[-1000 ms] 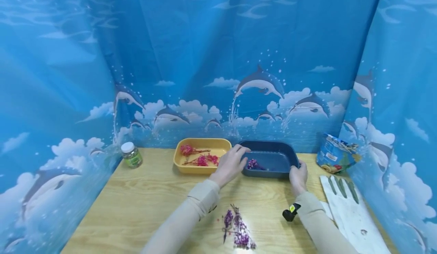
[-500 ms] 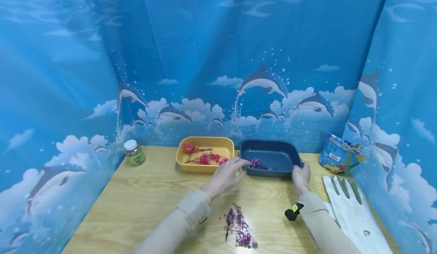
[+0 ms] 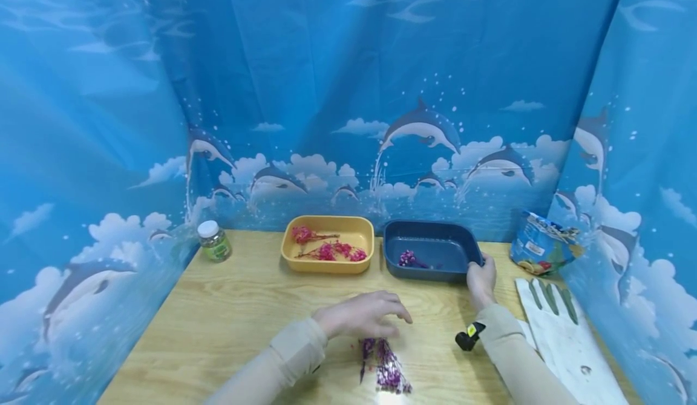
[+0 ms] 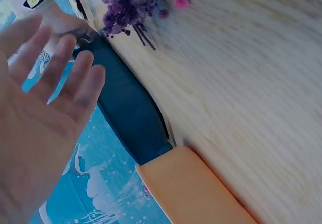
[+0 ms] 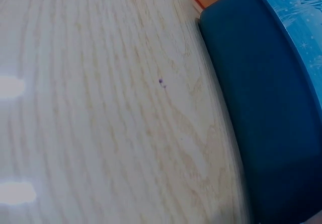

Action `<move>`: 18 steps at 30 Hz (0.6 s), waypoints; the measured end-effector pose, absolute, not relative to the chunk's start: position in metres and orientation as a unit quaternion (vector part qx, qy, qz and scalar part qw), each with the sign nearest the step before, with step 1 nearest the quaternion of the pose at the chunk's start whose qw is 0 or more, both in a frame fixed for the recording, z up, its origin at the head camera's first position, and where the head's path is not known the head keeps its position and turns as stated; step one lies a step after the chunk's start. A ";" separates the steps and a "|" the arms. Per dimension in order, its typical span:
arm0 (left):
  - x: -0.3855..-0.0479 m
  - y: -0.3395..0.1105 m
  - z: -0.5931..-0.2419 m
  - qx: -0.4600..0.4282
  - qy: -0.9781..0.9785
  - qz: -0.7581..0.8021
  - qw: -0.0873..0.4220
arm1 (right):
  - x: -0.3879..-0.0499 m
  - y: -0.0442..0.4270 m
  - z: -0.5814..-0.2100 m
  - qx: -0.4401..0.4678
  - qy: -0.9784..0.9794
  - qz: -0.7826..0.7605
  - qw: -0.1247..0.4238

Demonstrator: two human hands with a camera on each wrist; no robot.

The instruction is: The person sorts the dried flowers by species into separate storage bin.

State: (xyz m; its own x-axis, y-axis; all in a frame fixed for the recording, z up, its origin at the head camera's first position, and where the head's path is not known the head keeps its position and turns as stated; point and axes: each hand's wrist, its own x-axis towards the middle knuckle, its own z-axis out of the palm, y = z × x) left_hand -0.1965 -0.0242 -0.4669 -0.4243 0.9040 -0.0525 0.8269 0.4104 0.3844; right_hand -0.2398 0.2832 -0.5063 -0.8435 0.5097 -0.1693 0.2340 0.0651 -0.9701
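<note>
Purple flowers [image 3: 389,370] lie on the counter [image 3: 229,320]; over their stems hangs the left hand [image 3: 362,315], pointing rightward, fingers apart, drawn back from the blue tray [image 3: 425,270], whose right end the right hand [image 3: 481,281] still grips.

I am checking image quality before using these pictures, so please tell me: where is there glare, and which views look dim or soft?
Head view: bright, with glare on the table at the bottom edge, by the purple flowers; left wrist view: dimmer, the left hand looking soft; right wrist view: also dim, two white glare patches at the left edge, the dark blue tray showing little detail.
</note>
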 end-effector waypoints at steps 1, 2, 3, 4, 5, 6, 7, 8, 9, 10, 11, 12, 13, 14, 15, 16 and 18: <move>-0.195 -0.025 -0.468 0.528 0.825 0.146 0.138 | -0.240 0.283 -0.506 -0.258 -0.722 0.632 0.109; -0.193 -0.026 -0.468 0.532 0.821 0.141 0.151 | -0.240 0.284 -0.506 -0.258 -0.723 0.632 0.109; -0.192 -0.027 -0.469 0.537 0.817 0.134 0.160 | -0.240 0.284 -0.506 -0.257 -0.722 0.633 0.109; -0.190 -0.028 -0.469 0.543 0.813 0.126 0.168 | -0.240 0.284 -0.507 -0.257 -0.722 0.633 0.108; -0.188 -0.029 -0.470 0.545 0.810 0.122 0.178 | -0.240 0.284 -0.507 -0.257 -0.722 0.633 0.108; -0.187 -0.030 -0.471 0.545 0.808 0.119 0.188 | -0.240 0.284 -0.507 -0.257 -0.722 0.634 0.108; -0.186 -0.030 -0.472 0.546 0.807 0.114 0.193 | -0.240 0.284 -0.507 -0.256 -0.722 0.634 0.106; -0.184 -0.031 -0.472 0.546 0.807 0.108 0.199 | -0.240 0.284 -0.507 -0.256 -0.723 0.633 0.106; -0.183 -0.031 -0.473 0.547 0.807 0.101 0.201 | -0.240 0.283 -0.507 -0.256 -0.723 0.633 0.106; -0.182 -0.031 -0.473 0.547 0.807 0.096 0.203 | -0.240 0.283 -0.507 -0.256 -0.723 0.633 0.105; -0.181 -0.031 -0.474 0.547 0.807 0.089 0.204 | -0.239 0.283 -0.507 -0.255 -0.723 0.633 0.107; -0.180 -0.031 -0.474 0.548 0.808 0.083 0.202 | -0.239 0.282 -0.506 -0.255 -0.723 0.633 0.108; -0.179 -0.031 -0.475 0.549 0.808 0.077 0.199 | -0.239 0.282 -0.506 -0.254 -0.723 0.633 0.109; -0.178 -0.031 -0.475 0.550 0.809 0.072 0.197 | -0.239 0.282 -0.507 -0.256 -0.723 0.632 0.111; -0.178 -0.031 -0.475 0.550 0.809 0.070 0.195 | -0.239 0.282 -0.507 -0.256 -0.722 0.633 0.112; -0.178 -0.030 -0.476 0.552 0.809 0.067 0.192 | -0.239 0.282 -0.507 -0.255 -0.722 0.633 0.114; -0.178 -0.029 -0.477 0.559 0.807 0.057 0.182 | -0.239 0.283 -0.507 -0.256 -0.722 0.632 0.115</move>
